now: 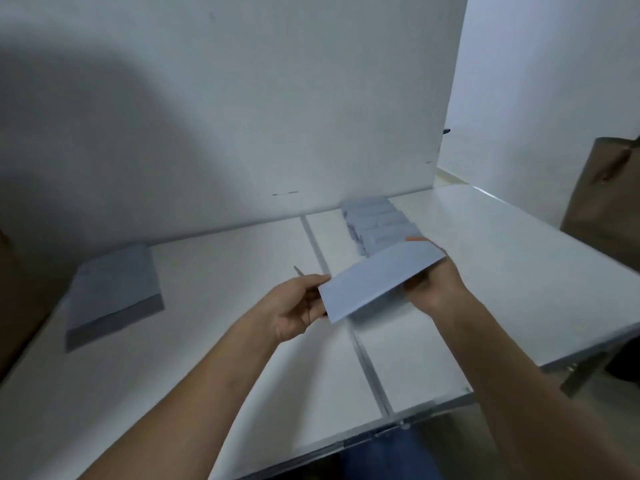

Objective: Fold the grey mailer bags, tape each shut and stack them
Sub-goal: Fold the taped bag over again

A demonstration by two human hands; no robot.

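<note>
A folded grey mailer bag (377, 280) is held above the white table (214, 341), tilted up to the right. My left hand (298, 308) pinches its near left corner. My right hand (433, 289) grips its right end from below, with one fingertip showing over the far top corner. A row of folded grey bags (377, 221) lies overlapped behind it, running toward the back wall. A pile of flat unfolded grey bags (114, 292) lies at the left of the table.
A white panel (242, 116) stands upright along the table's back edge. A seam (356, 341) runs down the table's middle. A brown bag (609, 195) hangs at the far right, beyond the table's right edge.
</note>
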